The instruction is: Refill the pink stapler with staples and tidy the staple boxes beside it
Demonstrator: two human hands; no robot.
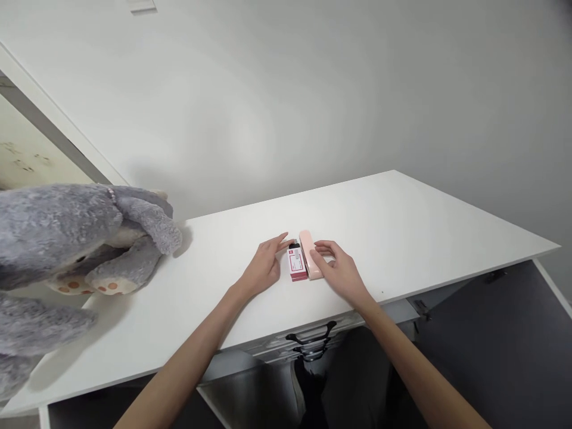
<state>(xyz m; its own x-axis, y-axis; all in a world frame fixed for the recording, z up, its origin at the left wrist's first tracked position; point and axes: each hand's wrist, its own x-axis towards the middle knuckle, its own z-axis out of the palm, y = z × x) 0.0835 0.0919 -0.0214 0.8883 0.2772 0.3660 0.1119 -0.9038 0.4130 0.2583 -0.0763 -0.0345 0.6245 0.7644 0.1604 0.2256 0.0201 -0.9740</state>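
Observation:
A small red and white box [297, 264] lies on the white table [393, 226], with a pale pink stapler [309, 255] right beside it on its right. My left hand [264, 266] rests flat to the left of the box, fingers stretched out, the tips near the box's far end. On the stapler's right is my right hand [338, 270], its thumb and fingers loosely curled against the stapler's side. Neither object is lifted.
A large grey plush elephant [75, 238] lies on the table's left end, its feet pointing toward the middle. A plain white wall rises behind. Below the front edge are drawer fronts with a black handle [310, 338] and a dark floor at right.

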